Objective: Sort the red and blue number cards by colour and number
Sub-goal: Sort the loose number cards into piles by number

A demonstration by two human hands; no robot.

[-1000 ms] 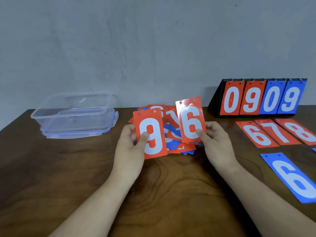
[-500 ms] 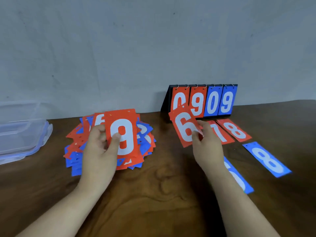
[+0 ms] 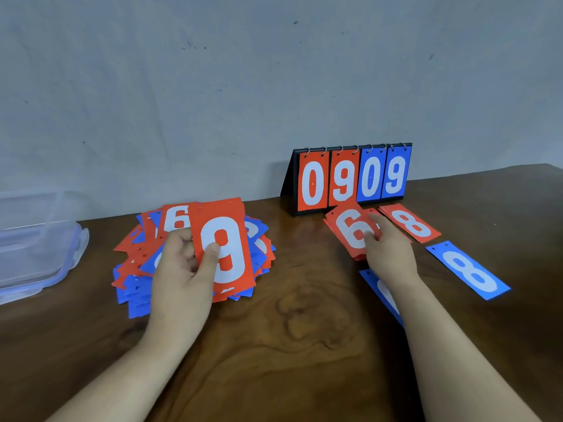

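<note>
Left hand [image 3: 182,269] gripped the red 9 card [image 3: 227,248]. Its thumb pressed on the white digit and its fingers curled behind the card's left edge, so the card was held tilted up, face to the camera. Under it lay the mixed pile [image 3: 134,287] of red and blue number cards, fanned out loosely near the far edge of the tabletop [image 3: 304,360], left of the middle.

Right hand [image 3: 387,251] reached toward the far right part of the tabletop and pinched the red 6 card [image 3: 350,229]. The thumb lay on the card's face and the fingers curled at its right edge. That card lay almost flat on a small stack of red cards, just in front of the flip scoreboard [image 3: 353,178]. The scoreboard stood at the far edge against the wall and read 0 and 9 in red, then 0 and 9 in blue.

Just right of the hand the red 8 card [image 3: 411,223] lay face up. The blue 8 card [image 3: 469,271] lay apart from it, nearer the right edge. Another blue card [image 3: 380,287] lay mostly hidden under the right forearm, and its number could not be read. A clear plastic container [image 3: 36,248] sat at the left edge of the tabletop, cut off by the frame.
</note>
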